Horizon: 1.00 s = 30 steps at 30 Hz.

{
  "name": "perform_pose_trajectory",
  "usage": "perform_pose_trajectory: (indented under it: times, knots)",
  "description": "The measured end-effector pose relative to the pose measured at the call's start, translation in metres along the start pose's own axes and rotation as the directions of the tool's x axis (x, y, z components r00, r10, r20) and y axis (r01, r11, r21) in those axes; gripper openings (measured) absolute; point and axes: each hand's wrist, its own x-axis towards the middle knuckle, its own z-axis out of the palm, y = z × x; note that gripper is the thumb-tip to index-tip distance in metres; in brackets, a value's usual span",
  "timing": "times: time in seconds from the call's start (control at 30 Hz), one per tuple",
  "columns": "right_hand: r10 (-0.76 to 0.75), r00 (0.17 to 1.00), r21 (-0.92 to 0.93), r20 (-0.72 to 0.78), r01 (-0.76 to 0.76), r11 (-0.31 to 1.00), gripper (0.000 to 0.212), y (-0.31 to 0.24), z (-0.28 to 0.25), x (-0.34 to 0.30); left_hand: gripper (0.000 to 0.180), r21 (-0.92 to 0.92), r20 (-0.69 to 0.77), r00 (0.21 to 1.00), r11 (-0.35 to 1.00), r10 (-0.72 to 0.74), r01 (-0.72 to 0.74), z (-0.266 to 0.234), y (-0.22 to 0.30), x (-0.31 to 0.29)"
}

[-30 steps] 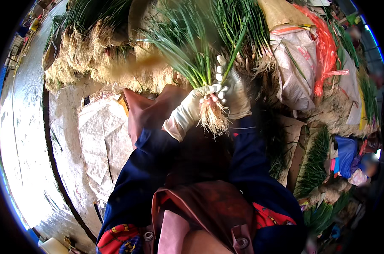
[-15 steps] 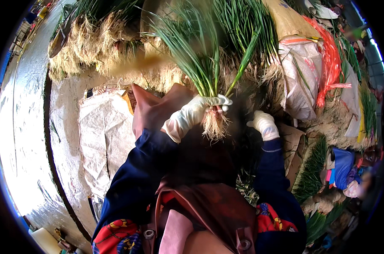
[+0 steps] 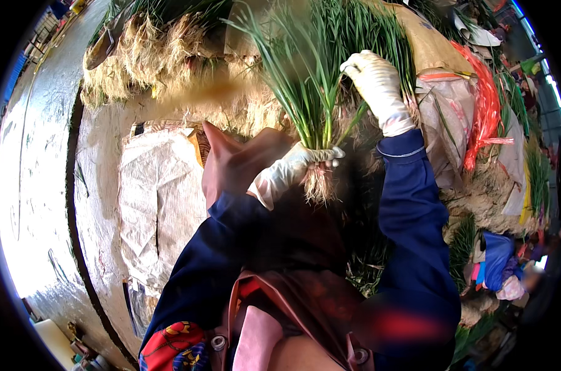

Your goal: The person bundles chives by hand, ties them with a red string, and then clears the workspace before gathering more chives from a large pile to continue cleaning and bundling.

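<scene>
In front of my apron, my left hand (image 3: 299, 164), in a white glove, is wrapped round a bunch of green onions (image 3: 311, 123) just above the roots. The pale roots (image 3: 319, 187) hang below my fingers, and the long green leaves fan upward. My right hand (image 3: 377, 86), gloved too, is raised at the right side of the leaves. Its bent fingertips are pinched at a leaf near the bunch's upper part. One stalk (image 3: 354, 122) leans out to the right, below the right hand.
More green onions (image 3: 367, 31) are heaped beyond my hands, and rooted bundles (image 3: 169, 43) line the far left. A pale woven sack (image 3: 157, 191) lies on the left. At the right are a white bag (image 3: 444, 123) and red plastic strips (image 3: 481, 105). My brown apron (image 3: 293, 297) covers my lap.
My right hand has risen from low on the right up to the leaves and its fingers have closed there. My left hand keeps its hold on the bunch, slightly lower.
</scene>
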Motion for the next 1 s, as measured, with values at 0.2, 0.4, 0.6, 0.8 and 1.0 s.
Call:
perform_pose_trajectory:
  times: [0.2,0.4,0.6,0.8,1.0]
  knots:
    - [0.151,0.974,0.216,0.172,-0.187,0.958,0.018,0.024,-0.013,-0.031,0.025,-0.067,-0.03,0.999,0.997,0.021,-0.023,0.001,0.004,-0.004]
    - [-0.2,0.979,-0.047,0.027,0.202,0.978,0.074,0.015,-0.016,-0.05,0.028,0.076,-0.021,0.999,0.997,0.033,-0.031,0.001,-0.002,0.002]
    - [-0.448,0.893,-0.2,0.054,0.449,0.871,0.044,0.001,0.023,-0.05,0.026,0.056,-0.026,0.999,0.998,0.031,-0.03,0.003,-0.004,0.002]
    - [-0.304,0.918,0.038,0.254,0.305,0.952,0.016,-0.003,0.035,-0.054,0.019,-0.052,-0.07,0.997,0.998,0.039,-0.043,-0.003,-0.005,0.002]
    - [-0.028,0.997,-0.143,0.072,0.038,0.989,0.025,0.03,0.027,-0.009,0.016,0.056,-0.141,0.99,0.998,0.024,-0.016,0.003,-0.011,0.007]
